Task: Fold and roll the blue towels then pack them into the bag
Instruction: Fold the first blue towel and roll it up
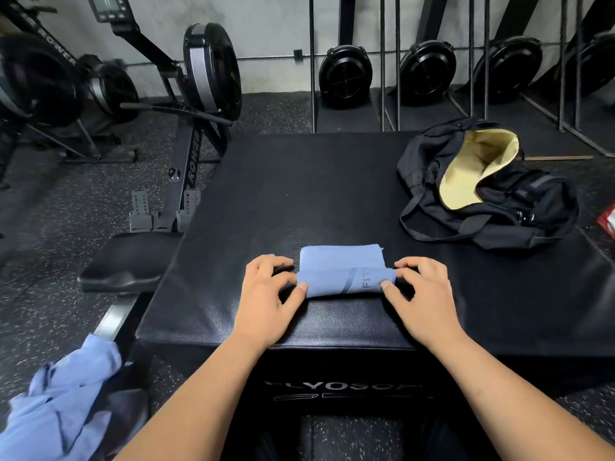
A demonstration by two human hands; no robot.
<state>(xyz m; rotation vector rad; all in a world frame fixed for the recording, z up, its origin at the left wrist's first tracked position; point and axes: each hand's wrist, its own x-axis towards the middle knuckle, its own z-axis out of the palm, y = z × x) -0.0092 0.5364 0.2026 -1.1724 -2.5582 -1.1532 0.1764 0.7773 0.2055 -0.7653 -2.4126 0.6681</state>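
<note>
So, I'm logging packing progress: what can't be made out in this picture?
Head view:
- bag interior: only yellow lining shows; its black fabric hides the rest, so packed towels can't be counted.
- loose blue cloth, lower left: cut off by the frame edge; number of towels unclear.
- rolled towel print: curls under the roll; left hand and right hand cover its ends.
- red item, right edge: mostly cut off.

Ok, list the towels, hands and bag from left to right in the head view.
crumpled blue towels → left hand → half-rolled blue towel → right hand → black bag
</note>
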